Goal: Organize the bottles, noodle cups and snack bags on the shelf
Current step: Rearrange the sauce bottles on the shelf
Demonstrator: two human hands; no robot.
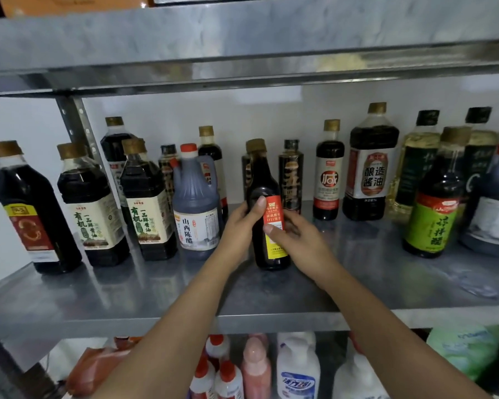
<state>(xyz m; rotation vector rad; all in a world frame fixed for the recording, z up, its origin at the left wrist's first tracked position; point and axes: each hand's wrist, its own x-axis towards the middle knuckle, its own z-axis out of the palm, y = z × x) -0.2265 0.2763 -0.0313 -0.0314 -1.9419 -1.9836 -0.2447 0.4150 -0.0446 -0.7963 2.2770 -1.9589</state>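
Bottle (272,249) of dark sauce is being held upright on the shelf (271,293), just right of the vinegar jug (196,203), by the left hand (239,223) and right hand (298,239), fingers (271,229) being curled round it.

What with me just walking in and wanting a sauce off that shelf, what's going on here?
A person is sorting bottles on a metal shelf. Both hands hold one dark sauce bottle with a red and yellow label: the left hand grips its left side, the right hand wraps its label. The bottle appears to stand upright near the shelf's front, right of a vinegar jug, with other sauce bottles lined up behind.
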